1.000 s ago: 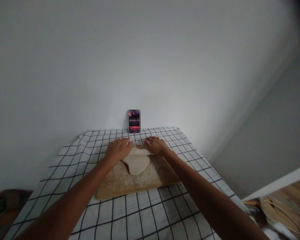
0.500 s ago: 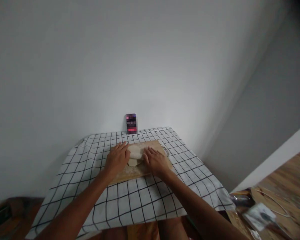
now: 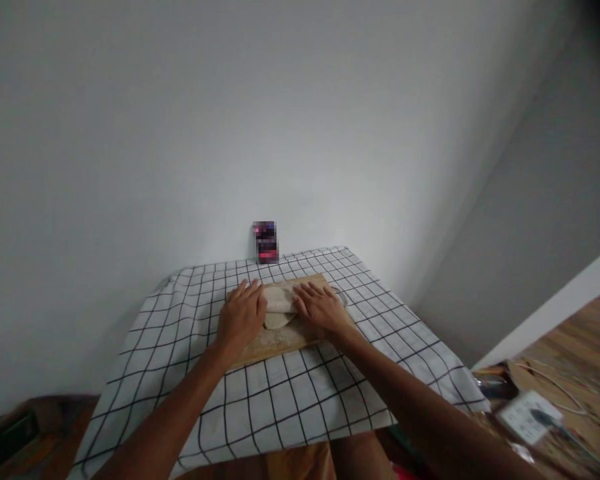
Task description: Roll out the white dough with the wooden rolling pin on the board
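Pale dough [image 3: 279, 321] lies on a floured wooden board [image 3: 267, 348]. Across it, between my hands, runs a broad pale roll-like shape [image 3: 280, 300]; whether this is a rolling pin or a fold of dough I cannot tell. My left hand [image 3: 241, 317] rests palm down at its left end, fingers stretched forward and the thumb at the inner side. At the right end my right hand [image 3: 323, 309] lies flat, its fingers extended and slightly apart. Both palms cover the ends of the shape.
A white cloth with black grid lines [image 3: 260, 407] covers the table. Against the wall at the back leans a blurred dark and pink rectangle [image 3: 267, 243]. Low on the right are a white power strip [image 3: 529, 417] and cables. A brown box-like thing [image 3: 17, 427] stands low left.
Both hands have moved slightly forward over the board, and a bit more dough shows in front of the roll-like shape. The whole view has shifted a little.
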Demonstrator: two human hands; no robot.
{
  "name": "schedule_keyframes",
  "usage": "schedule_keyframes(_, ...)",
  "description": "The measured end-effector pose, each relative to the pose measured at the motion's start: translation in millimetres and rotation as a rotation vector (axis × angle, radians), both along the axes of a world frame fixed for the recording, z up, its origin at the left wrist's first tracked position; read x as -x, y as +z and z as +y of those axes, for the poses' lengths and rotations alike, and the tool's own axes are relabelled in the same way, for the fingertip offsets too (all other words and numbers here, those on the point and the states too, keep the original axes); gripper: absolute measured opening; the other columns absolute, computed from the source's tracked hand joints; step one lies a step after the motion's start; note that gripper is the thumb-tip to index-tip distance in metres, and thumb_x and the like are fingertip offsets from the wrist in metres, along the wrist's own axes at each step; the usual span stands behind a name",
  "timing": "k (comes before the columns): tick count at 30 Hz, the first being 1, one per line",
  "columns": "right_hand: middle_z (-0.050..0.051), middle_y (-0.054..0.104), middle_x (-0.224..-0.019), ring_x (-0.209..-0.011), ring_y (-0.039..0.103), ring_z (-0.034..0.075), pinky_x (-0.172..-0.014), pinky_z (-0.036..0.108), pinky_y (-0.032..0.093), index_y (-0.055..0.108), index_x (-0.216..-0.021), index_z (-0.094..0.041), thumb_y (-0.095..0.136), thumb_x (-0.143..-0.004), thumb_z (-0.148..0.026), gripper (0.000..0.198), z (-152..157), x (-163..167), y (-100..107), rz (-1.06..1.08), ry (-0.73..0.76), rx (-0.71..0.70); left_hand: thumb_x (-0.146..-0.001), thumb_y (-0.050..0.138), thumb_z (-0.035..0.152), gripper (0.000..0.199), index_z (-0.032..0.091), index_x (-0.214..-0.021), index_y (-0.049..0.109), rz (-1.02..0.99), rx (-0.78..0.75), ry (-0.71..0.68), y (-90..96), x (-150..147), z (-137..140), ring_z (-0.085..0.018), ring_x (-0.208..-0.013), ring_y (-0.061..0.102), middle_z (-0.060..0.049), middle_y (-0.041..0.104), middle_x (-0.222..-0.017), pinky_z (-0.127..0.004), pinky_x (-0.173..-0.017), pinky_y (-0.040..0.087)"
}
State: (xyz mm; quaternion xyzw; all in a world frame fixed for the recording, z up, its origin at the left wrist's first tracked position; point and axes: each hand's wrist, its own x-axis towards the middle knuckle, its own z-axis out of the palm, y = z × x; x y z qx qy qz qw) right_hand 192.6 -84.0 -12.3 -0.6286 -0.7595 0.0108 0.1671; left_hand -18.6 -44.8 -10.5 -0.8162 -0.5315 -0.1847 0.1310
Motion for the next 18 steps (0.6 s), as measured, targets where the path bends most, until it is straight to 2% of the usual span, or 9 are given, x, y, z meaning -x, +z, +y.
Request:
schedule_keyframes(6,0.006,0.057,-0.152,-0.144,0.045,0.024,-0.121,0.048,0.031,0.058,-0.143,-0.024,0.024,-0.110,-0.037,0.049,27,-5,-3,-0.006,0.002,-0.045,-0.100,0.039,0.026,0.044,0.016,-0.130,0.070,-0.008,-0.010,0.010,-1.4,-8,28,-0.027,-0.142,0.053,-0.009,0.068,-0.141,-0.048,-0.120,0.037)
schedule_keyframes(9,0.007,0.060,-0.148,-0.142,0.046,0.024,-0.120,0.046,0.032,0.063,-0.136,-0.024,0.027,-0.109,-0.035,0.047,45,-7,-6,-0.019,-0.035,-0.033,-0.101,0.037,0.027,0.044,0.017,-0.126,0.072,-0.007,0.010,0.025,-2.9,-11,44,-0.027,-0.132,0.061,-0.008,0.074,-0.132,-0.047,-0.114,0.042)
schedule_keyframes(12,0.009,0.060,-0.147,-0.139,0.049,0.025,-0.117,0.045,0.035,0.065,-0.134,-0.023,0.028,-0.108,-0.035,0.046,65,-11,-6,-0.018,-0.064,-0.004,-0.104,0.031,0.032,0.047,0.019,-0.114,0.075,0.055,0.075,0.072,-0.1,-15,59,-0.028,-0.113,0.071,-0.010,0.080,-0.117,-0.043,-0.098,0.052)
schedule_keyframes(14,0.011,0.060,-0.147,-0.137,0.051,0.025,-0.114,0.045,0.038,0.065,-0.133,-0.023,0.027,-0.108,-0.034,0.046,78,-14,-5,-0.005,-0.064,0.026,-0.104,0.031,0.035,0.046,0.022,-0.105,0.075,0.100,0.131,0.110,4.4,-17,69,-0.028,-0.104,0.073,-0.010,0.081,-0.108,-0.043,-0.090,0.055)
schedule_keyframes(18,0.012,0.059,-0.147,-0.138,0.049,0.026,-0.112,0.046,0.039,0.067,-0.126,-0.022,0.027,-0.108,-0.036,0.046,101,-20,-3,0.010,-0.069,0.082,-0.103,0.033,0.035,0.040,0.024,-0.107,0.071,0.089,0.294,0.118,14.5,-22,88,-0.030,-0.108,0.071,-0.010,0.078,-0.116,-0.049,-0.092,0.053)
